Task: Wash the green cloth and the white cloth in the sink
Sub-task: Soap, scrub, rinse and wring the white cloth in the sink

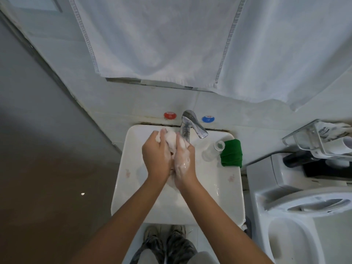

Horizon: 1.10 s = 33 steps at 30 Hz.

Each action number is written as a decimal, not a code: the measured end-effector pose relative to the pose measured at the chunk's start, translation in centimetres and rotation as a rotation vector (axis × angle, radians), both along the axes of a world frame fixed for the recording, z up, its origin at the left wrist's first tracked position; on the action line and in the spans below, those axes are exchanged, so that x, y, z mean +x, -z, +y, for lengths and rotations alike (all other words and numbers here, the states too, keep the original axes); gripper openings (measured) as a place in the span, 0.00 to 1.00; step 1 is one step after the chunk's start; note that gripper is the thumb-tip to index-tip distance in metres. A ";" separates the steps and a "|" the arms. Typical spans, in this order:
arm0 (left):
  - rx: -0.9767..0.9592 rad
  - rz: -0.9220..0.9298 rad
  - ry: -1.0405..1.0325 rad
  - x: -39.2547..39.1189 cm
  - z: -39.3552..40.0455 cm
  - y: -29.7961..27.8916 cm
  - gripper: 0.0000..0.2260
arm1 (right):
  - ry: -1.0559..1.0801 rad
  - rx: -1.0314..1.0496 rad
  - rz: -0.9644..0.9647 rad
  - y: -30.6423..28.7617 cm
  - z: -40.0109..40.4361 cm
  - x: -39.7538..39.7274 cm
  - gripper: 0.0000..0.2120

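Observation:
Over the white sink point(219, 189), my left hand point(156, 157) and my right hand point(185, 161) press together around the soapy white cloth point(171, 139), which bulges out above my fingers just left of the tap. Both hands are wet and my right hand is covered in suds. The green cloth point(231, 153) lies bunched on the sink's right rim, apart from both hands.
A chrome tap point(192, 123) stands at the sink's back, with red and blue knobs on the wall either side. A clear bottle point(214, 149) stands beside the green cloth. White towels point(171, 39) hang above. A toilet point(297, 216) sits at right, with a wall rack point(320, 138) above it.

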<state>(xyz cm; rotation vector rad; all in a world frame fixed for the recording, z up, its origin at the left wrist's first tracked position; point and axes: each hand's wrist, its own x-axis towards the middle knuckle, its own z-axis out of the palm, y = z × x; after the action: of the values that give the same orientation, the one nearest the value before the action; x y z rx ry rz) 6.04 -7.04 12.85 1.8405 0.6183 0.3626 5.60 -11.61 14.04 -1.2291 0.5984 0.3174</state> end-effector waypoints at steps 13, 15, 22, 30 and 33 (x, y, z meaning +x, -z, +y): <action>0.365 0.098 0.551 -2.9 0.8 0.7 0.10 | -0.065 -0.033 -0.180 1.4 -2.0 0.4 0.27; 0.434 0.070 0.661 -3.5 1.2 1.0 0.19 | -0.034 -0.029 -0.176 1.5 -2.3 0.4 0.21; -0.047 -0.053 0.461 -3.7 2.2 2.3 0.21 | 0.045 0.126 -0.197 0.7 -3.4 0.7 0.08; -0.430 0.086 0.665 -2.3 3.7 1.1 0.33 | -0.051 0.359 -0.118 -0.8 -4.1 1.2 0.21; -0.435 0.181 0.650 -2.9 3.8 1.6 0.28 | -0.072 0.320 -0.177 -0.8 -4.5 1.6 0.20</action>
<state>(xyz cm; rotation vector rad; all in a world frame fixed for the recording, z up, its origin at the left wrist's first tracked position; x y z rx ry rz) 3.16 -3.19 11.29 1.5512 0.1679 -0.3496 7.18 -16.08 14.83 -0.9586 0.3359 0.3463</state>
